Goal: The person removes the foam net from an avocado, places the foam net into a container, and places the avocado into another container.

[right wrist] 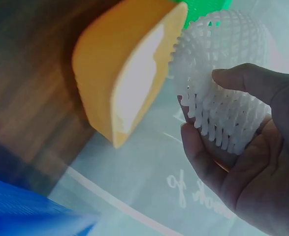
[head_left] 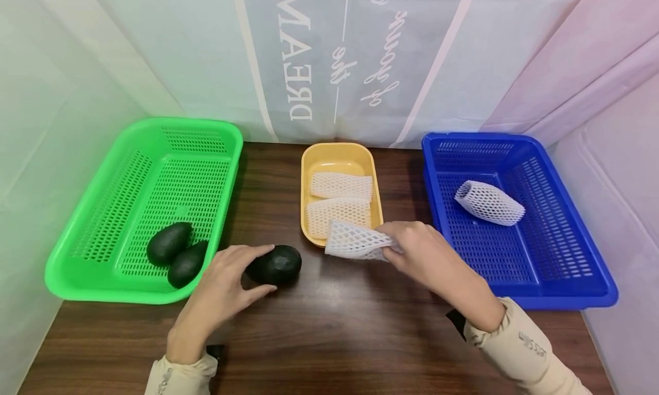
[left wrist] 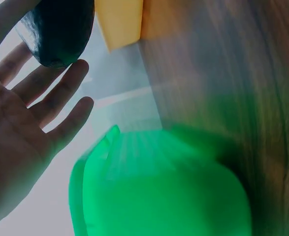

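My left hand (head_left: 216, 289) holds a dark avocado (head_left: 282, 264) between thumb and fingers, just right of the green basket. In the left wrist view the fingertips touch the underside of this avocado (left wrist: 60, 32). A white foam net sleeve (head_left: 352, 240) is pinched in my right hand (head_left: 424, 252), at the near right corner of the yellow tray (head_left: 304, 200). Seen from the right wrist, the thumb presses on the sleeve (right wrist: 223, 108), which bulges into a rounded mouth. Two more foam net sleeves (head_left: 341, 186) lie flat in the tray.
At left, the green basket (head_left: 234, 172) contains two avocados (head_left: 170, 243). The blue basket (head_left: 576, 212) at right holds one plump foam net sleeve (head_left: 491, 203); whether anything is inside it is unclear. A printed cloth (head_left: 329, 58) hangs behind the dark wooden table (head_left: 329, 338).
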Demonstrator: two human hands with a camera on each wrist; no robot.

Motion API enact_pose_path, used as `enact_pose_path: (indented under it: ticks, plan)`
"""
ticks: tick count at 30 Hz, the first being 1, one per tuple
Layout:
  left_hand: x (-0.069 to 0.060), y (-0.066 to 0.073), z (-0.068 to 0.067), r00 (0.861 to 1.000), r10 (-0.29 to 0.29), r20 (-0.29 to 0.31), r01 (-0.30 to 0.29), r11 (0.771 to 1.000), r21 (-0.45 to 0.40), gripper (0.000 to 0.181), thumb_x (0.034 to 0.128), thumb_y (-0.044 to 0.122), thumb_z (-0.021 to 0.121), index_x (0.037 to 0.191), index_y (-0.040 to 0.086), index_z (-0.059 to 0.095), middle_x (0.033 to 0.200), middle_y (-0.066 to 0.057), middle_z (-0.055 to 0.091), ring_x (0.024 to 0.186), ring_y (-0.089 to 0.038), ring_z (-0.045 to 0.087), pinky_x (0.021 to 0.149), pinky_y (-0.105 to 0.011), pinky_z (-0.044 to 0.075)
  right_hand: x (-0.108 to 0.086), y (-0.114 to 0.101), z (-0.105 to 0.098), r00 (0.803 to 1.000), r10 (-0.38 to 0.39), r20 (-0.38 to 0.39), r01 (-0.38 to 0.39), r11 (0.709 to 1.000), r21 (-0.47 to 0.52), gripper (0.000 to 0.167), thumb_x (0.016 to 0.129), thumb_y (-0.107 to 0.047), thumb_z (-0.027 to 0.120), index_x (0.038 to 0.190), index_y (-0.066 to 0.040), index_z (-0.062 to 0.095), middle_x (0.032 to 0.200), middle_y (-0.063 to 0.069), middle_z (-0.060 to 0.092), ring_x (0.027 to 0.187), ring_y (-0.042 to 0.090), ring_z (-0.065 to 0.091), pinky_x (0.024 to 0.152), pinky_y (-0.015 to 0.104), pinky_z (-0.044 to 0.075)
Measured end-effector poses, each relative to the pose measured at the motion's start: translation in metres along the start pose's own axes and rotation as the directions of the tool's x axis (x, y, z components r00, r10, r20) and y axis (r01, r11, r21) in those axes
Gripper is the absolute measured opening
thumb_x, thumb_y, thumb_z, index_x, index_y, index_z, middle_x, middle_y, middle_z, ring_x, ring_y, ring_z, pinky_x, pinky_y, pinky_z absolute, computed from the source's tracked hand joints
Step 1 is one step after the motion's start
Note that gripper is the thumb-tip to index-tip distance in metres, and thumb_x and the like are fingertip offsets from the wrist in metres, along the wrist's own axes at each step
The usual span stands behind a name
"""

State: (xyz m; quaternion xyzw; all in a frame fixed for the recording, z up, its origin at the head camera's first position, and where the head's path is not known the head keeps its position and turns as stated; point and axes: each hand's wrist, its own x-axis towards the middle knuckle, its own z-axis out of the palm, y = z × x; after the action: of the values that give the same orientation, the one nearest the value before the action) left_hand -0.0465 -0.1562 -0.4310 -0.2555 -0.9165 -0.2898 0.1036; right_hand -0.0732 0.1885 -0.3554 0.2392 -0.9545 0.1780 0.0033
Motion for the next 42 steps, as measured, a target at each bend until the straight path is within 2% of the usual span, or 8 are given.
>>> enact_pose_path:
  ticks: [7, 19, 29, 32, 36, 38, 40, 42]
  plan:
    - [-0.002, -0.005, -0.011, 0.998, -0.008, -0.063, 0.008, 1.000, 0.008, 0.069, 0.0593, 0.023, 0.095, 0.122, 0.011, 0.068, 0.107, -0.005, 0.072, 0.101, -0.027, 0.065, 0.088, -0.052, 0.048, 0.013, -0.001, -0.018, 1.000, -0.001, -0.030, 0.000, 1.000, -0.015, 0.015, 0.080, -0.004, 0.074, 0.095, -0.007, 0.071, 0.083, 0.002, 0.071, 0.069, 0.019, 0.064, 0.061, 0.042, 0.052]
    - [-0.005, -0.010, -0.024, 0.995, -0.032, -0.096, 0.033, 0.999, 0.011, 0.074, 0.0574, 0.017, 0.095, 0.125, 0.010, 0.066, 0.109, -0.010, 0.072, 0.104, -0.032, 0.063, 0.094, -0.056, 0.045, 0.030, 0.006, -0.027, 0.997, 0.023, -0.073, -0.026, 0.999, -0.029, 0.016, 0.082, -0.006, 0.074, 0.098, -0.005, 0.072, 0.086, 0.008, 0.075, 0.067, 0.023, 0.064, 0.059, 0.045, 0.052]
    - [-0.008, -0.018, -0.039, 0.986, -0.046, -0.157, 0.048, 0.999, 0.003, 0.077, 0.0562, 0.010, 0.093, 0.128, 0.009, 0.065, 0.110, -0.012, 0.072, 0.103, -0.031, 0.062, 0.094, -0.059, 0.043, 0.047, 0.020, -0.030, 0.989, 0.116, -0.093, -0.121, 0.992, -0.044, 0.019, 0.085, -0.010, 0.073, 0.104, -0.007, 0.073, 0.088, 0.012, 0.075, 0.066, 0.027, 0.063, 0.055, 0.048, 0.050]
    - [-0.009, -0.022, -0.041, 0.983, -0.052, -0.174, 0.052, 0.999, -0.003, 0.069, 0.0659, 0.026, 0.092, 0.127, 0.009, 0.065, 0.111, -0.013, 0.072, 0.104, -0.032, 0.062, 0.094, -0.059, 0.043, 0.053, 0.027, -0.027, 0.984, 0.153, -0.094, -0.159, 0.986, -0.056, 0.020, 0.085, -0.011, 0.073, 0.106, -0.009, 0.073, 0.091, 0.014, 0.075, 0.069, 0.030, 0.065, 0.056, 0.050, 0.050]
    - [-0.011, -0.028, -0.045, 0.977, -0.062, -0.202, 0.062, 0.998, -0.008, 0.067, 0.0815, 0.056, 0.072, 0.127, 0.007, 0.065, 0.111, -0.016, 0.072, 0.103, -0.035, 0.062, 0.092, -0.059, 0.043, 0.062, 0.034, -0.023, 0.979, 0.175, -0.105, -0.181, 0.982, -0.053, 0.022, 0.087, -0.012, 0.071, 0.108, -0.009, 0.072, 0.094, 0.014, 0.075, 0.071, 0.031, 0.065, 0.056, 0.050, 0.050]
    - [-0.012, -0.030, -0.048, 0.974, -0.083, -0.212, 0.082, 0.997, -0.010, 0.066, 0.0798, 0.052, 0.077, 0.127, 0.007, 0.065, 0.112, -0.018, 0.071, 0.104, -0.036, 0.062, 0.091, -0.058, 0.042, 0.066, 0.037, -0.021, 0.977, 0.178, -0.118, -0.185, 0.981, -0.054, 0.022, 0.087, -0.013, 0.071, 0.109, -0.009, 0.072, 0.095, 0.015, 0.075, 0.071, 0.032, 0.065, 0.056, 0.050, 0.049]
    - [-0.013, -0.032, -0.052, 0.969, -0.118, -0.216, 0.119, 0.993, -0.009, 0.066, 0.0715, 0.034, 0.089, 0.127, 0.008, 0.065, 0.113, -0.018, 0.071, 0.106, -0.038, 0.061, 0.092, -0.058, 0.042, 0.072, 0.040, -0.019, 0.975, 0.178, -0.132, -0.187, 0.981, -0.055, 0.023, 0.087, -0.013, 0.070, 0.110, -0.009, 0.071, 0.094, 0.014, 0.075, 0.069, 0.032, 0.064, 0.055, 0.049, 0.049]
    - [-0.014, -0.032, -0.055, 0.964, -0.158, -0.216, 0.158, 0.987, -0.015, 0.073, 0.0607, 0.014, 0.093, 0.128, 0.010, 0.065, 0.116, -0.018, 0.071, 0.109, -0.040, 0.060, 0.094, -0.058, 0.041, 0.078, 0.042, -0.017, 0.973, 0.177, -0.145, -0.187, 0.981, -0.056, 0.023, 0.087, -0.013, 0.069, 0.110, -0.010, 0.071, 0.094, 0.014, 0.075, 0.069, 0.032, 0.064, 0.055, 0.049, 0.049]
